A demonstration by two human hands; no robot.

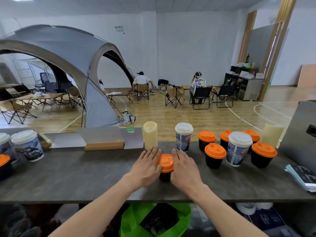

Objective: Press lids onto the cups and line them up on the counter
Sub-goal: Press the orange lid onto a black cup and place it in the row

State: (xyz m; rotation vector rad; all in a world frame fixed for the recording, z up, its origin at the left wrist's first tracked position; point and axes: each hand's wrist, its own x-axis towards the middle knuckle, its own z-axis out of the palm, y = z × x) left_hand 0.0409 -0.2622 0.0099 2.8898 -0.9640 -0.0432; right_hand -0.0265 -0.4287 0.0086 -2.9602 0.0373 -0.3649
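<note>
As the left hand (pixel 147 165) and right hand (pixel 185 168) bracket the black cup (pixel 164 176) to steady it, fingers (pixel 152 152) flat and unclenched, the thumbs (probably) seat its orange lid (pixel 165 162).

My left hand (pixel 147 165) and right hand (pixel 185 169) are bare, with long slim fingers and the knuckles and tendons showing on their backs. My left forearm (pixel 102 202) and right forearm (pixel 222 208) are bare as well, slender, uncovered from the wrists above the counter (pixel 82 178) to below its near edge, where the view ends.
</note>
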